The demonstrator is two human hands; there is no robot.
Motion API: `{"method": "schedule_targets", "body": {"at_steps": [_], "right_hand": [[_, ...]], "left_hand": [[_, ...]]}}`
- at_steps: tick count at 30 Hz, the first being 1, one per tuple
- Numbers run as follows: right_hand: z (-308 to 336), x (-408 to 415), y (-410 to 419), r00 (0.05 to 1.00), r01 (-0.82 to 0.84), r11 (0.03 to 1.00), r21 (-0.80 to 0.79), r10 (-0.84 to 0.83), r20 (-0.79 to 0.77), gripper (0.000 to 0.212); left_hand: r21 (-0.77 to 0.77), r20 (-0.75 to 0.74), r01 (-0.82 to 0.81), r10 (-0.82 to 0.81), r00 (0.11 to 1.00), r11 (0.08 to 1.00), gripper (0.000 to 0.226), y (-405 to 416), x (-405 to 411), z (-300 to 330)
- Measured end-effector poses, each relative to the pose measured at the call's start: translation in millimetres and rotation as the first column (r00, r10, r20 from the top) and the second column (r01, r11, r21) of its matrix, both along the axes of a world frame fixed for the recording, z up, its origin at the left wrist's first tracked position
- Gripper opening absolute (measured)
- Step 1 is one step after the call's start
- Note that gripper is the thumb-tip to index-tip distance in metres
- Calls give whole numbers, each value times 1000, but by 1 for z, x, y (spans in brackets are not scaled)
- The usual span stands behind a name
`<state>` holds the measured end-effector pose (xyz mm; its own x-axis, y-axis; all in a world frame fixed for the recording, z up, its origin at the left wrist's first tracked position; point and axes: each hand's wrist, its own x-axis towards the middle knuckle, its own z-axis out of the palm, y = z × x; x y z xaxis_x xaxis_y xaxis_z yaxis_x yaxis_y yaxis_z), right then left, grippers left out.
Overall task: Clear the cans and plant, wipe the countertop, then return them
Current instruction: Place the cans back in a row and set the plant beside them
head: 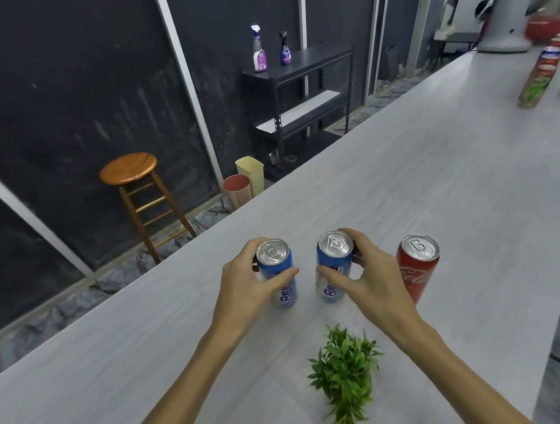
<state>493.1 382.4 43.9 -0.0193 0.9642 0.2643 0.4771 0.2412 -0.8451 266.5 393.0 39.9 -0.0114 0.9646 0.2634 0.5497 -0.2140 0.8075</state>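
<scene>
- Three cans are stood upright in a row on the counter point(405, 179), just beyond the plant point(345, 376).
- The left blue can point(277, 273) is grasped by the left hand point(244, 283): fingers are curled round its far side and the thumb is laid across its front.
- The right blue can point(333, 268) is grasped by the right hand point(366, 275) in the same way, thumb on the near face, fingers behind the rim.
- Whether either blue can is lifted off the counter cannot be told.
- The red can point(417, 267) is left untouched, just right of the right hand, beyond the plant and to its right.
- Far beyond the plant to the right, tall snack tubes point(539, 77) are seen on the counter.
- Off the counter, beyond the plant to the left, a stool point(131, 178), two bins point(243, 181) and a shelf point(305, 96) with two spray bottles point(258, 48) are seen.
</scene>
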Motion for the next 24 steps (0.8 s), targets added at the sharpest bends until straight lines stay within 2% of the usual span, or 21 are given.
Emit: {"method": "schedule_targets", "body": {"at_steps": [12, 24], "right_hand": [[77, -67, -60, 970, -238, 971, 6, 237, 44, 63], [46, -215, -183, 892, -447, 891, -73, 450, 33, 65]], "left_hand": [[6, 32, -182, 182, 983, 983, 61, -97, -71, 47], [-36, -5, -444, 444, 896, 895, 59, -283, -208, 31]]}}
